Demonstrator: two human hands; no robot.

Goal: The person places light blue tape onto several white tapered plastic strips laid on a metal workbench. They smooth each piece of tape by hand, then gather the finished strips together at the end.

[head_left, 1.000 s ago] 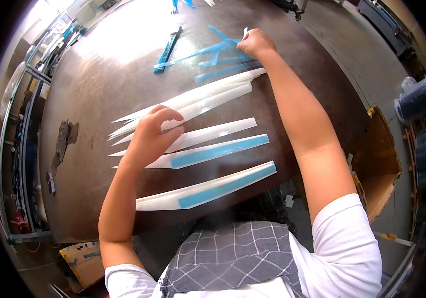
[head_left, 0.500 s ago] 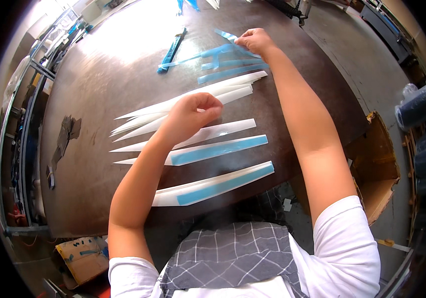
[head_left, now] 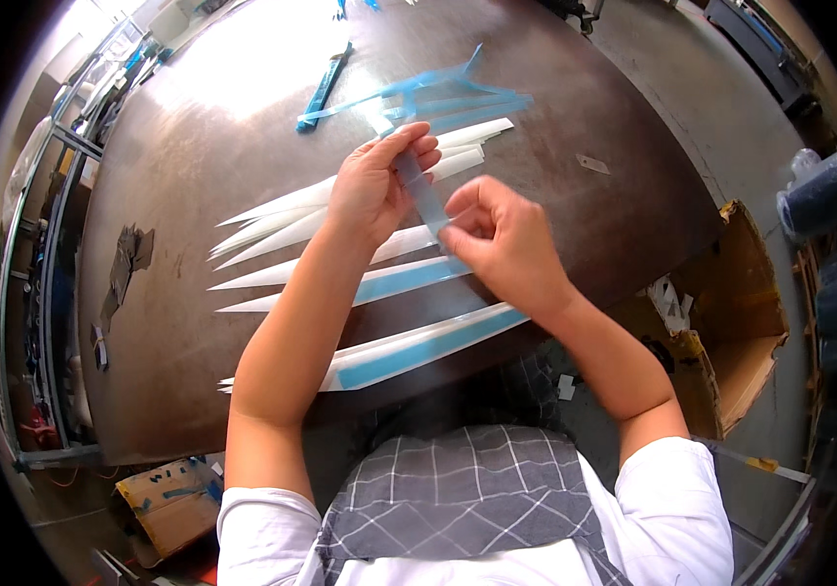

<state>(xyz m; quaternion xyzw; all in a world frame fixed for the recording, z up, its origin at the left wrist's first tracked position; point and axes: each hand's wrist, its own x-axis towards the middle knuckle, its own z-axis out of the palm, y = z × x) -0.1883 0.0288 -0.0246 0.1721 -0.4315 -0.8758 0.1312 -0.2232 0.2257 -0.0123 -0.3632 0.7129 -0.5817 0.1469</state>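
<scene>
Between my two hands a translucent blue strip [head_left: 425,198] is stretched at a slant over the table. My left hand [head_left: 368,190] is closed on its far end, and the fingers of my right hand [head_left: 508,239] pinch its near end. Beneath them lie long white pointed pieces [head_left: 267,207], fanned in a row with their tips to the left. Two nearer ones carry a blue band, the middle band [head_left: 404,281] and the nearest band [head_left: 418,354]. Further off is a loose tangle of blue strips [head_left: 467,98].
A narrow dark-blue bar-like object [head_left: 325,90] lies beyond the strips. Dark scraps [head_left: 127,269] rest at the table's left, a small clear-looking piece [head_left: 592,164] at the right. Cardboard boxes stand at the lower right [head_left: 746,327] and lower left [head_left: 172,503]; metal shelving [head_left: 57,293] flanks the left.
My right hand has come back from the blue strips toward me. My left hand has moved slightly away from me, and a blue strip is now held between both hands.
</scene>
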